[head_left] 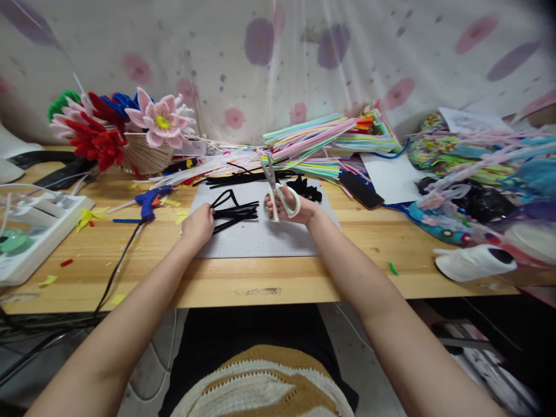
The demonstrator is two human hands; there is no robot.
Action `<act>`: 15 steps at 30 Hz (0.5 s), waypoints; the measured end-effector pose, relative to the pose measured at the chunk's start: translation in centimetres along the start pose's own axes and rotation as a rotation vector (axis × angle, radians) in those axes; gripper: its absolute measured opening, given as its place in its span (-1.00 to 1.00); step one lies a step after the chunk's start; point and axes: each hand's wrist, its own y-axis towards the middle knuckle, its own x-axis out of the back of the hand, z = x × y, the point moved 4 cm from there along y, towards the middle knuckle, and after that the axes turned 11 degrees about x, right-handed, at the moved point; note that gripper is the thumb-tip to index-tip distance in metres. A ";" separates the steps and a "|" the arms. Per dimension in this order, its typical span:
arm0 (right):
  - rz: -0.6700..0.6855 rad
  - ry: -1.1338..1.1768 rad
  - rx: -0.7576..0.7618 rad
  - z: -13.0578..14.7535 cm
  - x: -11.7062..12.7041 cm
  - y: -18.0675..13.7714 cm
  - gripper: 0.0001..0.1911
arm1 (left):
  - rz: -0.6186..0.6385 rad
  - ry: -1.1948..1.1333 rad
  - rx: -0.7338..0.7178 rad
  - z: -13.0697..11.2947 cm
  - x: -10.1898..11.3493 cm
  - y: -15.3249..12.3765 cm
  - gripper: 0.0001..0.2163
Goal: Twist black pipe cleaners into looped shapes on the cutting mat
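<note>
My left hand (pixel 198 227) is closed around a bunch of black pipe cleaners (pixel 237 212), whose ends point right over a light grey mat (pixel 269 246). One strand among them bends into a loop. In my right hand (pixel 299 208) is a pair of scissors (pixel 273 186) with white handles, blades pointing up and away from me. The scissors are apart from the black bunch. Behind both hands, more black pipe cleaners (pixel 243 178) lie along the mat's far edge. A small pile of black curled pieces (pixel 306 189) sits just beyond my right hand.
A blue glue gun (pixel 152 201) and a white power strip (pixel 47 237) are on the left. Pipe-cleaner flowers (pixel 163 119) stand behind them. Bundles of pastel pipe cleaners (pixel 308 136) line the back. A dark phone-like slab (pixel 360 190) and a white roll (pixel 475 262) lie right.
</note>
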 end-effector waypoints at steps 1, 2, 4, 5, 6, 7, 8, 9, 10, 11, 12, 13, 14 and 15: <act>0.010 0.048 -0.035 -0.8 -0.7 0.3 -0.49 | -0.002 -0.004 -0.002 -0.2 0.1 0.0 -0.69; 0.022 0.089 -0.069 -1.5 -1.4 0.6 -0.42 | -0.007 -0.007 -0.006 -0.5 0.1 0.0 -0.70; 0.059 0.147 -0.162 -2.8 -2.8 1.0 -0.31 | -0.023 -0.017 -0.013 -0.8 0.3 0.0 -0.70; 0.071 0.174 -0.186 -3.2 -3.3 1.2 -0.27 | -0.033 -0.024 -0.014 -0.9 0.3 0.1 -0.70; 0.083 0.196 -0.204 -3.6 -3.7 1.3 -0.25 | -0.040 -0.031 -0.015 -1.0 0.3 0.2 -0.71; 0.092 0.216 -0.209 -3.8 -4.0 1.5 -0.23 | -0.045 -0.038 -0.016 -1.1 0.3 0.2 -0.71; 0.099 0.232 -0.204 -4.0 -4.3 1.7 -0.22 | -0.049 -0.046 -0.017 -1.1 0.3 0.3 -0.71; 0.105 0.244 -0.195 -4.1 -4.4 1.8 -0.22 | -0.051 -0.054 -0.020 -1.2 0.3 0.4 -0.72; 0.108 0.249 -0.183 -4.1 -4.5 2.0 -0.21 | -0.053 -0.063 -0.025 -1.3 0.3 0.4 -0.72; 0.109 0.247 -0.175 -4.2 -4.6 2.2 -0.22 | -0.055 -0.071 -0.031 -1.4 0.3 0.4 -0.72; 0.109 0.238 -0.174 -4.2 -4.7 2.3 -0.22 | -0.057 -0.078 -0.038 -1.6 0.2 0.4 -0.71; 0.110 0.225 -0.178 -4.3 -4.7 2.3 -0.23 | -0.059 -0.082 -0.045 -1.7 0.2 0.4 -0.71; 0.112 0.211 -0.185 -4.3 -4.8 2.3 -0.23 | -0.061 -0.084 -0.049 -1.9 0.3 0.4 -0.70; 0.114 0.201 -0.192 -4.3 -4.9 2.3 -0.24 | -0.061 -0.085 -0.049 -2.0 0.3 0.4 -0.70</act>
